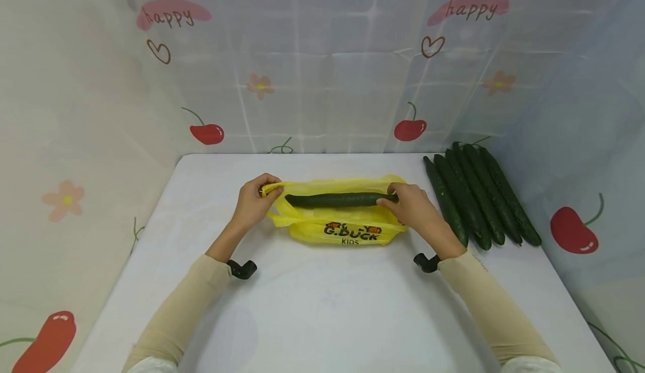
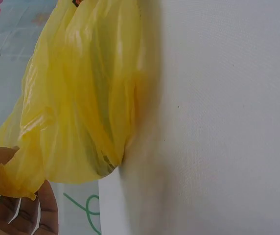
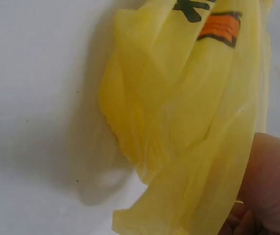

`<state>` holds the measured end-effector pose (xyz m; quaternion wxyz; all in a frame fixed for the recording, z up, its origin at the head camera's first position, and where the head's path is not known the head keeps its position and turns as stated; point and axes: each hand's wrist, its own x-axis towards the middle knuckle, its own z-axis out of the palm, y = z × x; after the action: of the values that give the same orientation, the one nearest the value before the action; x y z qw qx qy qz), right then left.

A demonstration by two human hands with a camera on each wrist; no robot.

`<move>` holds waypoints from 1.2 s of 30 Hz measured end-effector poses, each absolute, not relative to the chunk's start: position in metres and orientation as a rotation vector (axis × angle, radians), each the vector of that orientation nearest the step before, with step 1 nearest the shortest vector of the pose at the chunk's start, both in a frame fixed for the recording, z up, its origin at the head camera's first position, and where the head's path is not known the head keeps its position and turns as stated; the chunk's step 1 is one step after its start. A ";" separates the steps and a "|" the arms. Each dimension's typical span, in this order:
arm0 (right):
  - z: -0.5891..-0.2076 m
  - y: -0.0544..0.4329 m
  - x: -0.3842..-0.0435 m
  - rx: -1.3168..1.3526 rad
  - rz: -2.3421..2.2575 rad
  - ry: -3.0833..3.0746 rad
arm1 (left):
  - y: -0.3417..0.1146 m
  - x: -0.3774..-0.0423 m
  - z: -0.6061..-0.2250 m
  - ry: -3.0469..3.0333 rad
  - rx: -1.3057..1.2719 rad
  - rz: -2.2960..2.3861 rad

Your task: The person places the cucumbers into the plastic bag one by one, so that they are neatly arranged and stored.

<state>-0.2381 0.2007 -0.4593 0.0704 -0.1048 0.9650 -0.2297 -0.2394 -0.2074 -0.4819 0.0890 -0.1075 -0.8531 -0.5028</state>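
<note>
A yellow plastic bag (image 1: 314,232) printed "G.DUCK KIDS" lies with its opening spread toward the head camera. Across that opening rests a long dark green cucumber (image 1: 335,200). My left hand (image 1: 253,199) pinches the bag's left end between thumb and fingers. At the other end, my right hand (image 1: 415,208) grips the cucumber's right tip, beside the bag's right edge. In the left wrist view, a dark green shape shows through the thin yellow plastic. The right wrist view has the bag (image 3: 174,117) covering most of the hand's fingers.
Several more cucumbers (image 1: 471,194) lie side by side at the right end of the white table (image 1: 327,306). A printed curtain (image 1: 327,70) with cherries and hearts hangs behind it and along both sides.
</note>
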 end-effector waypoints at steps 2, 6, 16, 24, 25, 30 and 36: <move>-0.462 0.200 -0.237 -0.284 -0.694 2.933 | -0.208 -0.240 -0.483 -2.534 -0.322 -1.488; -0.468 0.197 -0.236 -0.268 -0.720 3.028 | -0.207 -0.241 -0.484 -2.529 -0.320 -1.495; -0.464 0.185 -0.227 -0.485 -0.660 3.002 | -0.208 -0.241 -0.482 -2.514 -0.296 -1.460; -0.456 0.186 -0.219 -0.495 -0.669 3.032 | -0.207 -0.240 -0.481 -2.492 -0.280 -1.483; -0.456 0.188 -0.218 -0.490 -0.683 3.042 | -0.207 -0.240 -0.481 -2.486 -0.276 -1.491; -0.454 0.202 -0.212 -0.508 -0.818 3.163 | -0.204 -0.239 -0.481 -2.479 -0.251 -1.504; -0.453 0.234 -0.207 -0.419 -1.000 3.363 | -0.201 -0.238 -0.480 -2.489 -0.202 -1.498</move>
<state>-0.2070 0.2336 -0.4528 -0.1949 -0.1162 0.9335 -0.2775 -0.2382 -0.2009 -0.4798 0.1147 -0.0688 -0.8492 -0.5109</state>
